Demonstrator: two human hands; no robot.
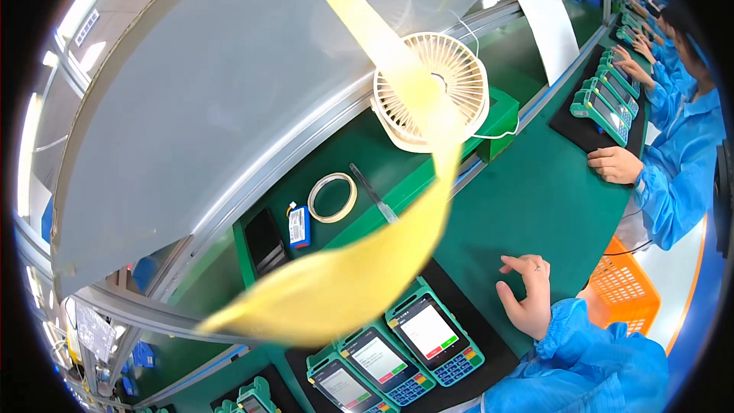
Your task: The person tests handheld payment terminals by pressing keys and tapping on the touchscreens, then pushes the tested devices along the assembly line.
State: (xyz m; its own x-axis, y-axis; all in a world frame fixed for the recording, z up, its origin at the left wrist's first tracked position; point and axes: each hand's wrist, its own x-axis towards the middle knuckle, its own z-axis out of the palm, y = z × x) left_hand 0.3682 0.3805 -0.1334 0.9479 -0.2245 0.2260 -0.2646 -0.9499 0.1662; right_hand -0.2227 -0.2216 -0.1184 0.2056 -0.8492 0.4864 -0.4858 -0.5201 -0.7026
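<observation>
My right hand (527,296), in a blue sleeve (589,359), hovers over the green table (505,206) beside a black mat (489,359). Its fingers are loosely bent with the thumb apart, and nothing is in it. Nearest to it is a green-cased handheld payment terminal (434,334) with a lit white screen. Two similar terminals, a middle one (380,359) and a left one (342,384), lie beside it on the mat. A blurred yellow strip (359,283) crosses the view and covers their upper parts. My left hand does not show.
A green shelf holds a white fan (466,80), tape roll (312,206), blue battery pack (299,227), slim dark tool (369,187) and black flat device (264,241). A grey panel (191,122) overhangs it. Right: co-workers in blue, one's hand (615,164), more terminals (604,113), orange basket (646,302).
</observation>
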